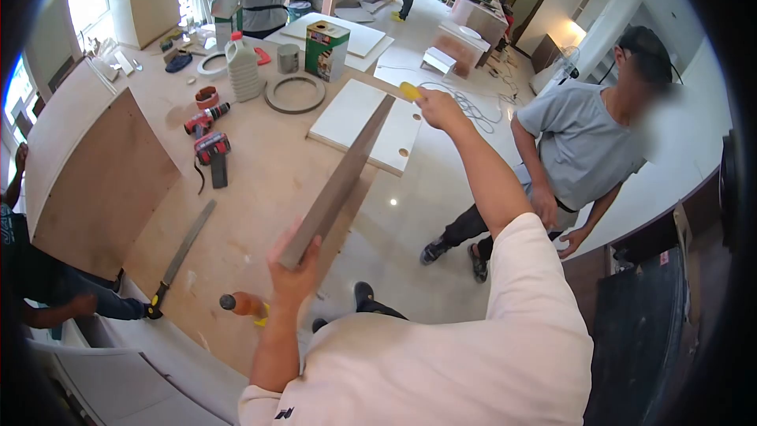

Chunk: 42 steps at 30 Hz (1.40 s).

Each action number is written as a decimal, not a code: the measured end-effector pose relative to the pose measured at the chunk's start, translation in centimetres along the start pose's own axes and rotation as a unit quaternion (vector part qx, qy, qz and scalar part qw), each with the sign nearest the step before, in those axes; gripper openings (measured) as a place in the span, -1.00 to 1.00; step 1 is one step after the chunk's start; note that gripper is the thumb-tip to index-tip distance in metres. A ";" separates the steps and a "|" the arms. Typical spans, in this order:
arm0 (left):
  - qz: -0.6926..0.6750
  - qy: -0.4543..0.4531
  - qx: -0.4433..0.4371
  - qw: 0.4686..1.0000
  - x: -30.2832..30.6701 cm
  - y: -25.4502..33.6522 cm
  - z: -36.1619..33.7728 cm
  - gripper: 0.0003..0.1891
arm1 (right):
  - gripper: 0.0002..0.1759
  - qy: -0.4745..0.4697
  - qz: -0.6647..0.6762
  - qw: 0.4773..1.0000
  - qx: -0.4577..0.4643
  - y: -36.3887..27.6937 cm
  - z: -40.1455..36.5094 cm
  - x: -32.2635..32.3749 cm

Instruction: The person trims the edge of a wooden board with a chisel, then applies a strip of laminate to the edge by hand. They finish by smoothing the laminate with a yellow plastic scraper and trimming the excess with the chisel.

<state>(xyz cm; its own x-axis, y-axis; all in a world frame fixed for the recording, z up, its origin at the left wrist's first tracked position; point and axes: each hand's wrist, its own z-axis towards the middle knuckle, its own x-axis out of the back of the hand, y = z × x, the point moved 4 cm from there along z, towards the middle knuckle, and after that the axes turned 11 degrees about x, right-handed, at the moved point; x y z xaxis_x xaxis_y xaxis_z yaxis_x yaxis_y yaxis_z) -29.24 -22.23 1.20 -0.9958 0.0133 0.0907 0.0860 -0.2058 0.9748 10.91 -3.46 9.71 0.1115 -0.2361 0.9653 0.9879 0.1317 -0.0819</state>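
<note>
My left hand (295, 268) grips the near end of a long, narrow brown board (341, 177), thumb on one face. The board slants up and away, its far end over a white panel (333, 117) with round holes. In my outstretched right hand (441, 110), a small yellow piece (410, 91) shows at the fingers, right by the board's far end; its kind is too small to make out. On the workbench (260, 150), left of the board, lie a red-and-black cordless drill (211, 148) and a handsaw (188, 241). An orange bottle (246, 307) stands near my left forearm.
A green can (326, 50), a white jug (242, 69) and a coiled edging roll (295, 94) stand farther back. At left, a person is beside a curved wooden panel (106, 181). Another person (583, 134) stands at right, and cables (477, 114) lie on the floor.
</note>
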 end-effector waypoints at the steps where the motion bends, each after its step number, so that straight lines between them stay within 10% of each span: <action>1: 0.004 0.004 -0.022 1.000 0.2 0.3 0.5 -0.65 | -0.52 0.041 0.049 0.997 -0.030 -0.8 0.0 1.1; 7: 0.008 -0.002 -0.024 1.000 0.4 0.5 0.1 -0.67 | -0.48 0.013 0.171 0.984 -0.049 -11.1 -4.1 3.0; 20: 0.060 0.031 -0.067 0.996 0.1 -2.8 0.1 -0.65 | -0.44 -0.035 0.295 0.912 0.284 -31.4 -20.7 7.5; 29: 0.030 -0.004 -0.051 0.998 -0.5 0.4 -0.3 -0.68 | -0.56 0.009 0.186 0.964 0.188 -25.7 -15.5 5.2; 39: 0.032 0.001 -0.051 0.998 -1.1 0.6 -0.9 -0.66 | -0.48 -0.055 -0.006 0.998 0.017 -4.5 0.1 2.5; 42: 0.050 0.013 -0.056 0.997 -1.0 1.3 -0.7 -0.67 | -0.50 0.070 0.094 0.992 -0.055 -1.3 -0.2 1.7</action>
<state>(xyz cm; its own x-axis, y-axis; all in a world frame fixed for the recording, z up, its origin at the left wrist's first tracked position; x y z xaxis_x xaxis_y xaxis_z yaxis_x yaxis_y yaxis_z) -28.17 -23.22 2.27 -0.9830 -0.0388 0.1796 0.1826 -0.3136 0.9318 9.84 -4.18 11.44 0.3002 -0.3492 0.8876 0.9535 0.0825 -0.2900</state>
